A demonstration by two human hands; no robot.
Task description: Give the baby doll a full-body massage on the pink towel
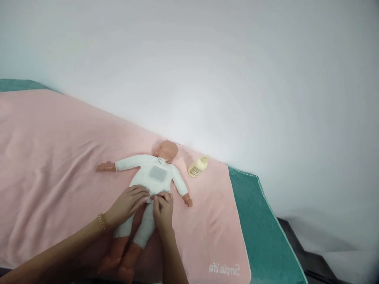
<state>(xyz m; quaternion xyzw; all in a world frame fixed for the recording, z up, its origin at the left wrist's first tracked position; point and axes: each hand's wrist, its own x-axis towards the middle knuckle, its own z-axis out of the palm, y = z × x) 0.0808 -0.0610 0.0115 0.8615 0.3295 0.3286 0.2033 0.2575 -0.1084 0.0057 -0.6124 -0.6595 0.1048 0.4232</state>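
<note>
A: How is the doll (143, 169) looking?

B: It is wearing white on its body, arms and upper legs; its head (167, 150), hands and lower legs are showing orange-brown; a grey rectangle (157, 173) is sitting on the upper torso, and a dark thin cord is lying at the neck.

A: Where is it lying, and which way is it pointing?

B: It is lying flat on the pink blanket (204, 232); its head is pointing towards the white wall (189, 71), its feet towards the wearer; its long axis is slanting from upper right to lower left; its arms are spreading out sideways, one of them sloping down beside the pale yellow bottle (197, 169), which is resting apart from it.

A: And the hands?

B: The left hand (132, 199), with a bracelet (103, 222) at its wrist, and the right hand (164, 205) are meeting at the doll's lower torso; the left fingers are bending slightly, the right ones are curling more tightly; whether either is pinching the white covering, I cannot tell.
</note>
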